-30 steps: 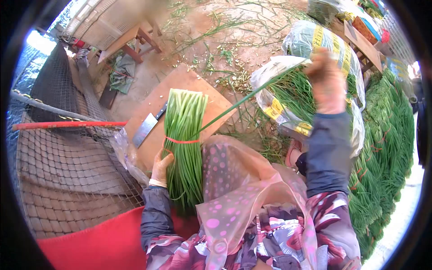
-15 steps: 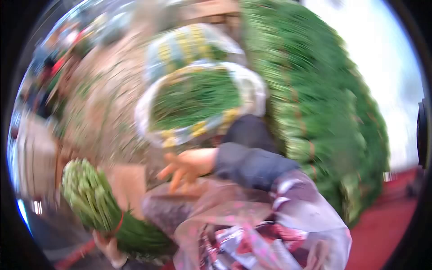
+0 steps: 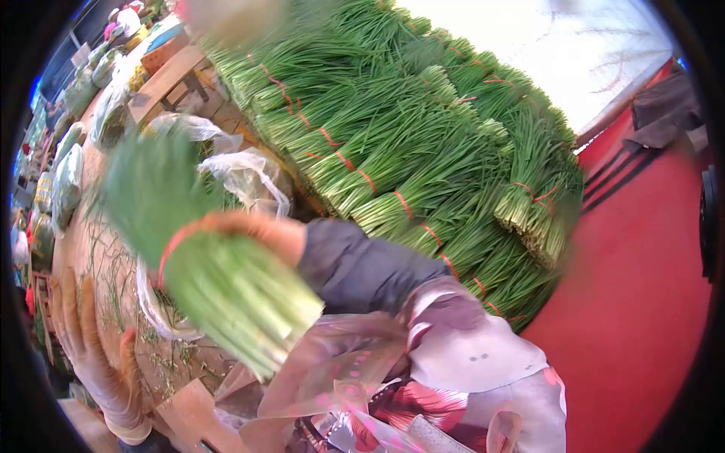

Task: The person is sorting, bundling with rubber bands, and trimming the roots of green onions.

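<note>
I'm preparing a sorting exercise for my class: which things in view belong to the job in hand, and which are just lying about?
Likely part of the job:
banded green bunch, held in the right hand
pile of banded bunches, similar produce

Seemingly just lying about:
dark cloth, upper right
wooden bench, upper left

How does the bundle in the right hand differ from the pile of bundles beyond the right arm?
The held bundle is raised in the right hand, while the pile lies at rest. The held bundle shows one red band; the pile shows many red bands. The held bundle looks blurred, the pile mostly sharp. Both have green leaves and paler stem ends.
</note>
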Demonstrator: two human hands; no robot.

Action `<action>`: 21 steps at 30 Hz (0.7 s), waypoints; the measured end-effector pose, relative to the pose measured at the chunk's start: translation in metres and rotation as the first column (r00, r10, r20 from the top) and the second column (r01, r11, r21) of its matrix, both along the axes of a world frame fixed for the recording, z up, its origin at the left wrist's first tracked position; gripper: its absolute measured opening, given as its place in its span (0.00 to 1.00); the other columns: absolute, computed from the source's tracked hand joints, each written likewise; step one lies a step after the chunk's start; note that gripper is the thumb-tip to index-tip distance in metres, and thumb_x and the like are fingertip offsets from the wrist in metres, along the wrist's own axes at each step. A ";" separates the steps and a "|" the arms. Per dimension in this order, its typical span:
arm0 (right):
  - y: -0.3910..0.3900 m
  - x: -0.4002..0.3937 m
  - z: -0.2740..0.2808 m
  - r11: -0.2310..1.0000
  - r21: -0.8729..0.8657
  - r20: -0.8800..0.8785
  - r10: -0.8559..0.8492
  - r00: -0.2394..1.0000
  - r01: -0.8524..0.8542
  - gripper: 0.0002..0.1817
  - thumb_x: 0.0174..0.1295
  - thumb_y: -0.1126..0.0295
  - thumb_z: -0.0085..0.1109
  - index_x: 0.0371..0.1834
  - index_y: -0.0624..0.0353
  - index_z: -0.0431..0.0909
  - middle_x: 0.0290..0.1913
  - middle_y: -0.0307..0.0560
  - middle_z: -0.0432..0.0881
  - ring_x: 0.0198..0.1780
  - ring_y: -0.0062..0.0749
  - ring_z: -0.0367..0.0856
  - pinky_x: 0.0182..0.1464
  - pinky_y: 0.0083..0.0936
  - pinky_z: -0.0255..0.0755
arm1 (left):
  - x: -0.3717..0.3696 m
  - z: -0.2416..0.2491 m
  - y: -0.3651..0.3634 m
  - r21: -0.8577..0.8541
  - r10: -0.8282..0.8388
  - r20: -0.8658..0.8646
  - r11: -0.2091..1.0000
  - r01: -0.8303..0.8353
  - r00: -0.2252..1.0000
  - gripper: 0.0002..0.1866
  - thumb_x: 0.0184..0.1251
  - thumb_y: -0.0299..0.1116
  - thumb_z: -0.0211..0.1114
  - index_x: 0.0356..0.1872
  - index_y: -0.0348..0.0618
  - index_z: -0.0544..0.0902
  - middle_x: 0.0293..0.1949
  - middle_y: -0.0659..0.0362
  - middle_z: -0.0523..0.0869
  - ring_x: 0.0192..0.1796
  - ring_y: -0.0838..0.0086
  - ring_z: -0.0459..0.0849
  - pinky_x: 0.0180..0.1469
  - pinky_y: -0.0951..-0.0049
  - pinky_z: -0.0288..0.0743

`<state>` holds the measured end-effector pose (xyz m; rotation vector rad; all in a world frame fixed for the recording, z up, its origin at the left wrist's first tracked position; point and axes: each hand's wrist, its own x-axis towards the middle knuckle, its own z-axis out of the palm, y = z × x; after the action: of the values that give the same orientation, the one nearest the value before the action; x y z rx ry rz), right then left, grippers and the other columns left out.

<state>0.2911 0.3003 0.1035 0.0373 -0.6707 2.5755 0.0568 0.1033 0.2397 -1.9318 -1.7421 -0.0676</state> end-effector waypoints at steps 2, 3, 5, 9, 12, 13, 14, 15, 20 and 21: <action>0.039 0.067 0.009 0.981 -0.011 0.014 -0.193 0.981 0.194 0.30 0.61 0.51 0.61 0.62 0.57 0.72 0.60 0.51 0.77 0.57 0.39 0.78 0.62 0.38 0.71 | -0.002 -0.013 -0.004 0.053 -0.016 0.201 0.999 0.006 0.979 0.33 0.63 0.38 0.65 0.68 0.38 0.67 0.71 0.49 0.65 0.74 0.55 0.59 0.75 0.55 0.46; 0.051 0.107 0.022 0.912 0.135 0.152 -0.405 0.901 0.387 0.32 0.61 0.47 0.59 0.62 0.57 0.72 0.60 0.53 0.77 0.57 0.38 0.78 0.61 0.40 0.73 | -0.007 -0.029 -0.006 0.030 0.004 0.431 0.999 -0.019 0.903 0.33 0.62 0.37 0.65 0.69 0.38 0.67 0.71 0.50 0.65 0.74 0.57 0.59 0.75 0.55 0.45; 0.057 0.177 0.036 0.853 0.135 0.236 -0.522 0.819 0.505 0.41 0.54 0.42 0.63 0.64 0.62 0.69 0.60 0.53 0.76 0.58 0.39 0.78 0.61 0.38 0.73 | -0.020 -0.062 -0.016 -0.004 0.033 0.638 0.999 -0.039 0.769 0.34 0.62 0.35 0.65 0.69 0.37 0.66 0.71 0.51 0.65 0.74 0.60 0.59 0.75 0.56 0.45; 0.093 0.326 -0.004 0.505 0.499 0.307 -0.863 0.401 0.704 0.31 0.59 0.52 0.60 0.58 0.66 0.75 0.57 0.54 0.79 0.55 0.37 0.81 0.63 0.33 0.71 | -0.032 -0.114 -0.034 -0.158 0.181 0.895 0.983 -0.091 0.408 0.35 0.61 0.33 0.67 0.70 0.37 0.65 0.71 0.53 0.66 0.73 0.63 0.60 0.74 0.60 0.48; 0.093 0.418 -0.097 0.429 0.588 0.648 -0.758 -0.082 0.686 0.31 0.59 0.55 0.62 0.63 0.61 0.72 0.59 0.53 0.78 0.55 0.38 0.80 0.59 0.34 0.74 | -0.034 -0.146 -0.045 -0.239 0.253 0.957 0.965 -0.109 0.140 0.36 0.61 0.33 0.68 0.70 0.37 0.64 0.71 0.53 0.65 0.73 0.64 0.61 0.72 0.64 0.52; 0.096 0.486 -0.191 0.593 0.725 0.689 -0.644 -0.334 0.350 0.34 0.59 0.58 0.60 0.67 0.61 0.65 0.62 0.55 0.74 0.52 0.40 0.81 0.56 0.36 0.75 | -0.033 -0.152 -0.049 -0.237 0.238 0.971 0.967 -0.092 0.009 0.36 0.61 0.32 0.68 0.70 0.37 0.64 0.71 0.53 0.65 0.73 0.65 0.61 0.71 0.66 0.54; 0.098 0.548 -0.277 0.759 0.651 0.622 -0.542 -0.565 -0.011 0.38 0.58 0.61 0.58 0.72 0.60 0.59 0.66 0.57 0.70 0.49 0.42 0.82 0.53 0.37 0.76 | -0.031 -0.155 -0.052 -0.238 0.240 0.971 0.967 -0.092 0.009 0.36 0.61 0.32 0.68 0.70 0.37 0.64 0.71 0.53 0.65 0.73 0.65 0.61 0.71 0.66 0.54; 0.092 0.519 -0.278 0.763 0.646 0.553 -0.460 -0.695 0.008 0.39 0.57 0.63 0.55 0.74 0.56 0.55 0.68 0.62 0.66 0.51 0.48 0.81 0.55 0.37 0.74 | -0.027 -0.158 -0.053 -0.279 0.275 0.960 0.957 -0.086 -0.057 0.36 0.61 0.32 0.68 0.70 0.37 0.64 0.71 0.53 0.65 0.73 0.66 0.62 0.70 0.66 0.55; 0.105 0.466 -0.230 0.779 0.559 0.393 -0.550 -0.737 -0.284 0.29 0.51 0.63 0.59 0.59 0.57 0.74 0.49 0.67 0.80 0.52 0.60 0.78 0.56 0.40 0.71 | -0.017 -0.152 -0.058 -0.318 0.312 0.948 0.942 -0.106 -0.071 0.30 0.66 0.28 0.60 0.69 0.38 0.65 0.70 0.53 0.67 0.72 0.64 0.63 0.73 0.63 0.52; 0.105 0.483 -0.224 0.721 0.344 0.320 -0.692 -0.647 -0.601 0.24 0.49 0.63 0.62 0.51 0.58 0.77 0.46 0.66 0.81 0.50 0.58 0.79 0.54 0.40 0.73 | -0.019 -0.152 -0.060 -0.316 0.309 0.948 0.942 -0.110 -0.074 0.30 0.66 0.28 0.60 0.69 0.38 0.65 0.70 0.53 0.67 0.72 0.64 0.63 0.73 0.63 0.52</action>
<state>0.7738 0.4054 -0.1205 -2.5920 -2.0024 0.3487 0.0382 0.0431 0.0879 -1.5527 -2.9843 -1.7883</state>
